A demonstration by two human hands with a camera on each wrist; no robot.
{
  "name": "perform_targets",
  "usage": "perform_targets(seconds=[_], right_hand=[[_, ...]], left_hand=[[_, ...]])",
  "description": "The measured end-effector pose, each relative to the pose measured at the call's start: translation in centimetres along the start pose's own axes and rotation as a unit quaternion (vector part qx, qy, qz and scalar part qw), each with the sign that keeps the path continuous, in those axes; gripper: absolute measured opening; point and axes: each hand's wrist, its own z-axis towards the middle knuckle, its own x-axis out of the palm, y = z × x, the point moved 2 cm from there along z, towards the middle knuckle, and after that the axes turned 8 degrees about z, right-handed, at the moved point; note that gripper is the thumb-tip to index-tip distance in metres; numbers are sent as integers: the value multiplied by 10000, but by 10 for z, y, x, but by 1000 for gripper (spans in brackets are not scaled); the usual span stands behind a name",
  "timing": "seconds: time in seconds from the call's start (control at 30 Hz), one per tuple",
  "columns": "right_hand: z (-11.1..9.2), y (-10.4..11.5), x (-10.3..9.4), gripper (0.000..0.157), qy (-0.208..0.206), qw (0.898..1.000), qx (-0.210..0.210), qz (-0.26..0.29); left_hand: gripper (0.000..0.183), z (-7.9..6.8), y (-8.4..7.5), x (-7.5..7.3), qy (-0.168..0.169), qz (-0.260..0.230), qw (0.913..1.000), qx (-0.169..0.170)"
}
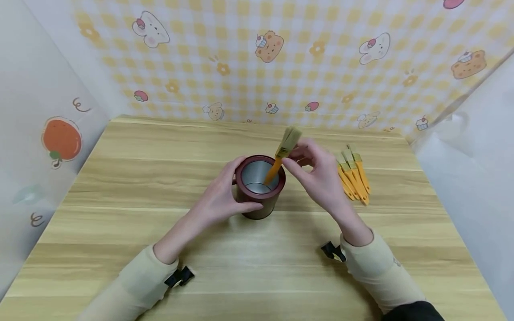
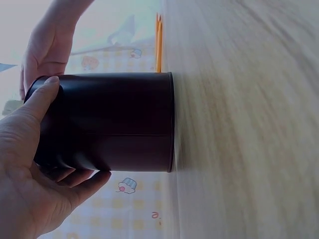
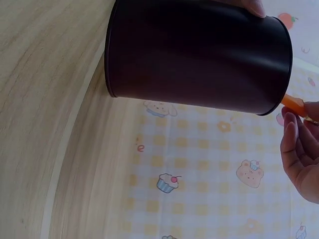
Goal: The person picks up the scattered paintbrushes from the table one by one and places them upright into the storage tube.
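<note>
A dark red can (image 1: 260, 205) with a silvery inside stands upright on the wooden table. My left hand (image 1: 221, 196) grips it round the left side, thumb across the near wall and fingers behind, as the left wrist view also shows. Over the can's right rim, my right hand (image 1: 321, 178) pinches a paintbrush (image 1: 289, 141) near where handle and bristles meet. Its pale bristles point up, and its orange handle (image 1: 273, 171) slants down inside the can's mouth. In the right wrist view the can (image 3: 194, 59) hides the handle's lower end.
Several more paintbrushes (image 1: 355, 178) with orange handles lie together on the table (image 1: 257, 276) to the right, bristles away from me. A yellow-checked wall covering (image 1: 241, 80) rises at the table's back edge, with white side walls left and right.
</note>
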Motion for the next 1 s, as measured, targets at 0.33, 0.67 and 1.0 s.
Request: perform_targets(seconds=[0.33, 0.67, 1.0], right_hand=[[1, -3, -2, 19, 186, 9990, 127, -385], [10, -15, -32, 20, -128, 9940, 386, -1012], [18, -71, -89, 39, 824, 9499, 2025, -2235]], left_hand=[[111, 2, -3, -1, 8, -75, 9999, 67], [112, 1, -2, -1, 48, -3, 10000, -40], [112, -1, -2, -2, 83, -21, 9998, -169]])
